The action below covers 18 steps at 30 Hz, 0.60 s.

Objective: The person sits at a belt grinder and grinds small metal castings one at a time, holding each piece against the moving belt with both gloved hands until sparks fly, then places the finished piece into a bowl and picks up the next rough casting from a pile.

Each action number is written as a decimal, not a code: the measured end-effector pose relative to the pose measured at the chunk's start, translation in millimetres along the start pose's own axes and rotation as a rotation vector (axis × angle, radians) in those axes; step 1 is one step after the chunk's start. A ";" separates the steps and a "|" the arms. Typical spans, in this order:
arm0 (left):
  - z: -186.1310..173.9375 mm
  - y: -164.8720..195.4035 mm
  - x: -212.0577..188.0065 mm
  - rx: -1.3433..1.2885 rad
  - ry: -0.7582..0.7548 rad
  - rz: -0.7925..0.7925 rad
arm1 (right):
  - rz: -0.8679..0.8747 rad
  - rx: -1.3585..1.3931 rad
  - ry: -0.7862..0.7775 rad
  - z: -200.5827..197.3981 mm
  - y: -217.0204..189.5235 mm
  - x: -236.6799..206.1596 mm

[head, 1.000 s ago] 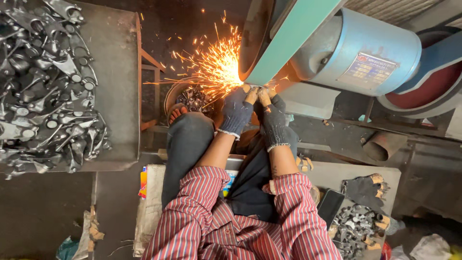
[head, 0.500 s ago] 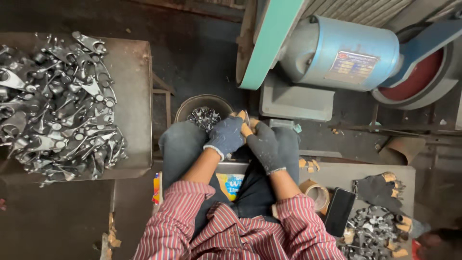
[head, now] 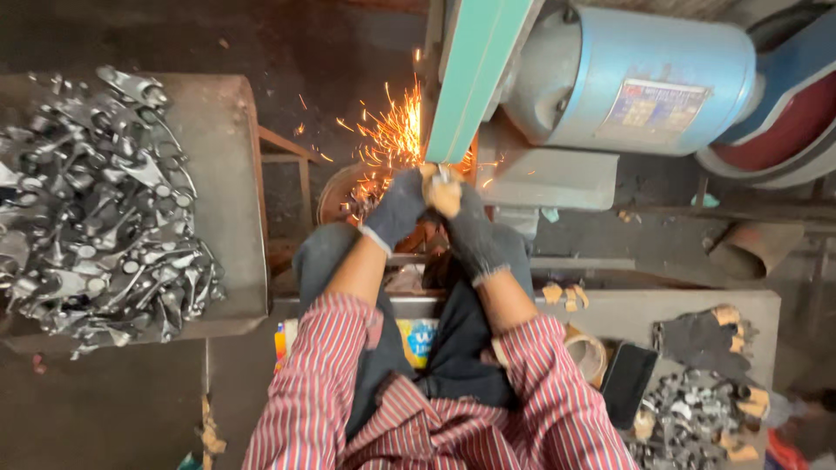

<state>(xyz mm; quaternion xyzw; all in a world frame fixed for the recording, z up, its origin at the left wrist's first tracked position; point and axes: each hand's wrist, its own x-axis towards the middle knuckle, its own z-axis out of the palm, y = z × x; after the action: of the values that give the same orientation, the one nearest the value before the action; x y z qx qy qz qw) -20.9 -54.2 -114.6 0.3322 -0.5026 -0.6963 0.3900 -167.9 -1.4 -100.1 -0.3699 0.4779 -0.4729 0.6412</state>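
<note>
We press a small metal piece (head: 442,177) against the green belt (head: 475,78), our gloved left hand (head: 399,209) and right hand (head: 466,228) together, clamped on it.

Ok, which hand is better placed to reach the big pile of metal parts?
Probably the left hand: the pile lies on its side, the right hand farther off; both pinch a metal piece at the belt.

One green belt (head: 475,78); one blue motor (head: 640,78); two gloved hands (head: 396,209).
</note>
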 end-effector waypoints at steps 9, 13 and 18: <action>3.9 24.5 -16.0 0.307 0.066 0.182 | 0.054 0.068 0.004 14.0 -30.5 12.2; 7.0 84.1 -42.6 0.389 -0.140 0.138 | -0.056 -0.299 -0.159 28.7 -105.0 -42.3; 45.4 117.6 -87.8 1.055 0.219 0.352 | 0.100 -0.639 -0.006 49.2 -123.7 -85.0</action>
<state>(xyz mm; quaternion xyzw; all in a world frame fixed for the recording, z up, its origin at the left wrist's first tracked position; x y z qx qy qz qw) 6.6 20.4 16.8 0.4635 -0.7870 -0.2370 0.3313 -160.0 46.8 50.1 -0.5300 0.6180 -0.2656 0.5163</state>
